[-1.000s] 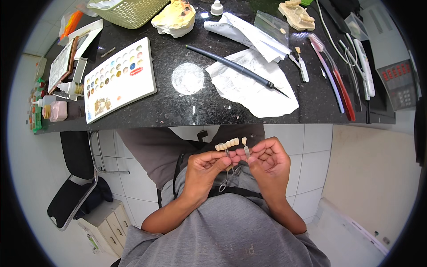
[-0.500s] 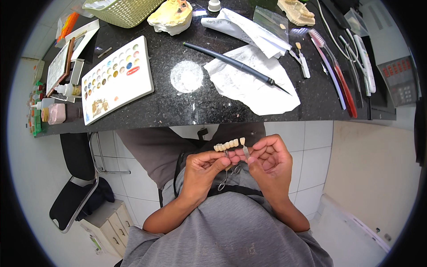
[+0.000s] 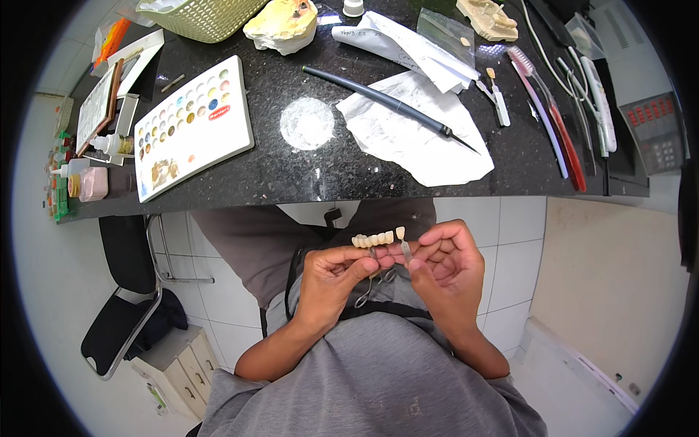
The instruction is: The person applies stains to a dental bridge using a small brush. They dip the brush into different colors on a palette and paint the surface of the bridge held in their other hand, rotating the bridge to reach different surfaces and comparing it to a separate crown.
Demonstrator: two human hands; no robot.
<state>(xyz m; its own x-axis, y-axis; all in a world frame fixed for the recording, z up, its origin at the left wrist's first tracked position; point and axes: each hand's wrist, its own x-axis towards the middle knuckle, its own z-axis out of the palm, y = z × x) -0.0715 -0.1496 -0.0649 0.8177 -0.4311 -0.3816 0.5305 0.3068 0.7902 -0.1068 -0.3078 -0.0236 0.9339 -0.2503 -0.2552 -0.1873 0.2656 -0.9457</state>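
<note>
Over my lap, my left hand [image 3: 328, 282] is closed round a pair of scissor-handled clamping forceps [image 3: 363, 299], whose ring handles hang below the fingers. At its upper end sits a dental bridge [image 3: 373, 239], a row of several cream tooth crowns; the grip on it is partly hidden. My right hand [image 3: 453, 271] pinches a tooth shade tab [image 3: 405, 250], a flat metal stem with one tooth-coloured tip, between thumb and fingers. That tip stands upright just right of the bridge's end, with a small gap between them. The other right fingers are curled loosely.
The dark speckled bench [image 3: 291, 182] lies ahead. On it are a white paint palette [image 3: 191, 135], a fine brush [image 3: 386, 103] on white tissue [image 3: 429, 164], more shade tabs [image 3: 501, 108], toothbrushes [image 3: 561, 138], plaster models [image 3: 280, 28] and a green basket [image 3: 207, 20]. A black chair [image 3: 120, 331] stands left.
Both hands keep their holds. The shade tab has shifted very slightly right and turned a little beside the bridge. The whole view has moved slightly.
</note>
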